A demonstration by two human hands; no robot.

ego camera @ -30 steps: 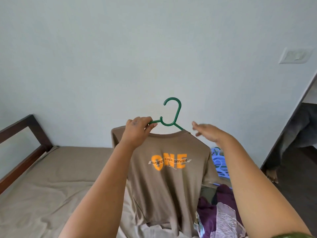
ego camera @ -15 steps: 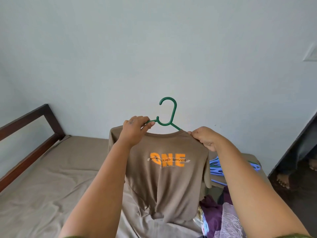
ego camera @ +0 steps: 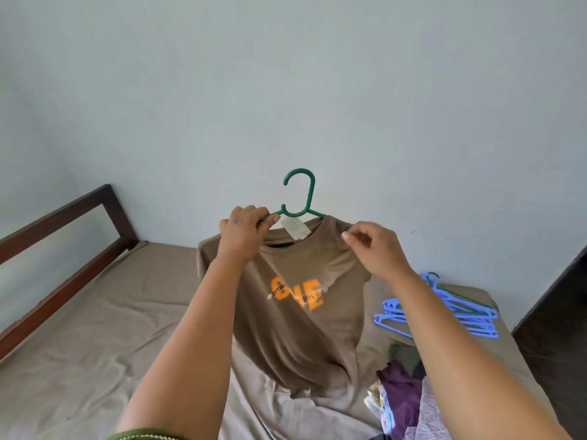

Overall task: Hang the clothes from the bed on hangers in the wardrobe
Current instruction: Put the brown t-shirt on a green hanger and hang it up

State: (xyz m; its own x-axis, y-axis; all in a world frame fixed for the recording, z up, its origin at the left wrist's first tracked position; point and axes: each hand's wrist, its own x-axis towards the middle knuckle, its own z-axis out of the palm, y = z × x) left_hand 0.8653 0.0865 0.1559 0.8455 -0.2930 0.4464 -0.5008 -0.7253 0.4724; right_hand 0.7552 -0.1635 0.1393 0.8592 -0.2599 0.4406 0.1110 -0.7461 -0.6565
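Reaching out from the bottom of the view, two bare forearms stretch over the bed [ego camera: 79, 360], and a strip of green sleeve [ego camera: 143, 435] shows at the lower edge on the left arm. Down at the near right corner sits a heap of clothes [ego camera: 403, 398], purple fabric on top with pale patterned cloth beside it, lying on the brown sheet. Further out, the brown T-shirt [ego camera: 295, 338] hangs in the air between the arms, its hem trailing down to the sheet; bold orange lettering crosses the chest, creased and skewed so it cannot be read cleanly, and a pale label shows inside the neckline. The shirt drapes unevenly, its left shoulder spread wide, its right side bunched and pulled up. The left hand [ego camera: 243, 231] grips the left arm of the green hanger [ego camera: 300, 198], fingers curled round it at the collar, holding hanger and shirt up. The right hand [ego camera: 376, 249] pinches the shirt's fabric at the right shoulder, fingers drawn together on the cloth. The hanger's hook stands upright above the neckline, open toward the left. Off to the right, a pile of blue hangers [ego camera: 444, 315] lies on the bed with a green one among them, well apart from the shirt. On the left runs the dark wooden bed frame [ego camera: 63, 236], and behind everything stands a pale blue-grey wall [ego camera: 286, 90]. A dark panel [ego camera: 559, 312] edges the far right.
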